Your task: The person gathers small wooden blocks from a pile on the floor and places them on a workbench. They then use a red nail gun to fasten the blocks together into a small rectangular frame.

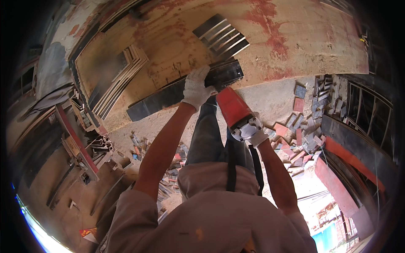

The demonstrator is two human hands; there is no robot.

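Observation:
My left hand (pixel 196 88), in a white knitted glove, lies on a long dark board (pixel 162 98) along the near edge of a tan worktop (pixel 177 46). Its fingers are stretched flat over the board and its thumb points right. My right hand (pixel 258 137), gloved too, is closed round the rear of a red power tool (pixel 233 107) with a silver metal end. The tool's front meets the board's near side, close to my left thumb. Whatever blade or bit it has is hidden beneath its housing.
Stacked strips (pixel 122 82) lie on the worktop's left, and more dark strips (pixel 221 37) at its far middle. Several small wooden offcuts (pixel 291 143) litter the floor at right. Long panels (pixel 350 139) lean on the right side. A red-edged board (pixel 76 141) stands at left.

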